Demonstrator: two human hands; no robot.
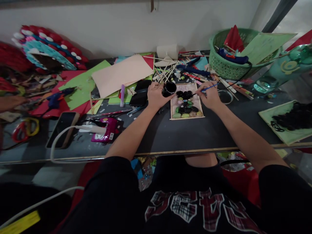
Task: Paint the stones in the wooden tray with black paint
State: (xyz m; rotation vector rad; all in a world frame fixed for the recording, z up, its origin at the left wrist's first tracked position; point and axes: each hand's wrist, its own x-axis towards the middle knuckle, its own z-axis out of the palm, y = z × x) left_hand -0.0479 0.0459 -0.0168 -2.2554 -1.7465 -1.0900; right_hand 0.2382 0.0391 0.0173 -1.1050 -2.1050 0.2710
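Observation:
My left hand [156, 95] is wrapped round a small cup of black paint [169, 88], tilted beside the upper left corner of a framed board [174, 103]. A thin blue paintbrush [209, 87] is pinched in my right hand [209, 95]. Its dark tip meets the black-painted stones [184, 94] in the upper part of the board. Lower down on the board are several green, pink and dark pebbles [185, 115]. Light wooden strips edge the board, which lies flat on the dark table.
A green basket [214, 61] and a clear bottle [268, 78] stand at the back right. Another board with black shapes [287, 122] lies far right. Coloured paper [119, 74], a phone [63, 129] and a purple power strip [105, 130] are to the left. A person's hand [11, 102] shows far left.

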